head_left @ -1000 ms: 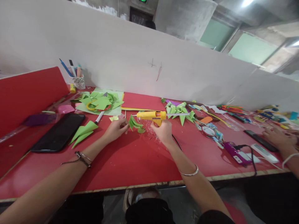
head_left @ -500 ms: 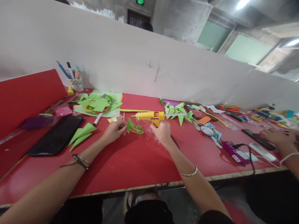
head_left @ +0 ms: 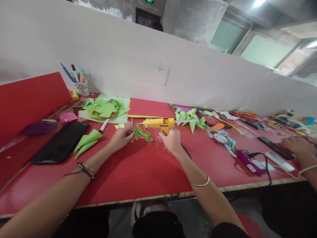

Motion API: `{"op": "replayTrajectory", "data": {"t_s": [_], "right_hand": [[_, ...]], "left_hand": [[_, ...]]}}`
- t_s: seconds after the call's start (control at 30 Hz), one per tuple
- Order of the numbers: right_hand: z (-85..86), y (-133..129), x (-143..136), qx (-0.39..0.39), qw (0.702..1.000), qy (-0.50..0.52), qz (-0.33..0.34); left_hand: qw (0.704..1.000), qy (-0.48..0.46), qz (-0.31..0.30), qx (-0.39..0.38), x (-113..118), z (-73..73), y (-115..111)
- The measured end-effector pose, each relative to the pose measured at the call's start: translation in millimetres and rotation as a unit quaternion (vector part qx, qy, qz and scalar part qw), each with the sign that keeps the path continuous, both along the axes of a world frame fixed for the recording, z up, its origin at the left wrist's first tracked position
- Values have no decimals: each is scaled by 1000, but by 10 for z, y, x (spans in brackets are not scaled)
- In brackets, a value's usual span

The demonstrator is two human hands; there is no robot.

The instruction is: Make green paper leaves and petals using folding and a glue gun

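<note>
My right hand [head_left: 171, 140] is wrapped round the handle of a yellow hot glue gun [head_left: 158, 123], a pale glue stick jutting from its back end. The gun's nozzle points left, just above a curled green paper piece [head_left: 142, 133]. At that piece's left edge, the fingers of my left hand [head_left: 122, 136] are pinched on it; the exact grip is partly hidden. Clear glue strands [head_left: 159, 137] lie between the paper and my right hand. Two folded green paper cones [head_left: 87, 142] rest left of my left forearm, by a marker.
Cut green paper and yellow-handled scissors [head_left: 95, 113] lie at back left, near a pen cup [head_left: 81, 88] and black phone [head_left: 60, 142]. Folded green pieces [head_left: 189, 117] lie back right. A purple power strip [head_left: 250, 162] is at right. Another person's hand [head_left: 297, 144] is at far right.
My hands, the glue gun and the green paper piece stay almost where they were. The view shifts slightly, and the other person's hand at far right has moved a little right.
</note>
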State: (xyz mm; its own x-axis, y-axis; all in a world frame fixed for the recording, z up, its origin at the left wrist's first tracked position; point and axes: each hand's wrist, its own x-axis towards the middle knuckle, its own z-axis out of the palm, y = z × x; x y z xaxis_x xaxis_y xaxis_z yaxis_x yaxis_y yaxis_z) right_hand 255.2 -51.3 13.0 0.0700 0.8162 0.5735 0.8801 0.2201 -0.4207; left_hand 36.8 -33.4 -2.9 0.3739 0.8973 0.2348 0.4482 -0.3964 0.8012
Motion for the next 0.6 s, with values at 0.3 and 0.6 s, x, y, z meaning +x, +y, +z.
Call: {"op": "replayTrajectory", "data": {"t_s": [0.3,0.6], "right_hand": [[17,-14,4,-4,1000,10,-3],[5,-15,0,5,1000,18,7]], "left_hand": [[1000,-6,3,1,-6,-18,5],[1000,10,-4,11,-1,-5,6]]}}
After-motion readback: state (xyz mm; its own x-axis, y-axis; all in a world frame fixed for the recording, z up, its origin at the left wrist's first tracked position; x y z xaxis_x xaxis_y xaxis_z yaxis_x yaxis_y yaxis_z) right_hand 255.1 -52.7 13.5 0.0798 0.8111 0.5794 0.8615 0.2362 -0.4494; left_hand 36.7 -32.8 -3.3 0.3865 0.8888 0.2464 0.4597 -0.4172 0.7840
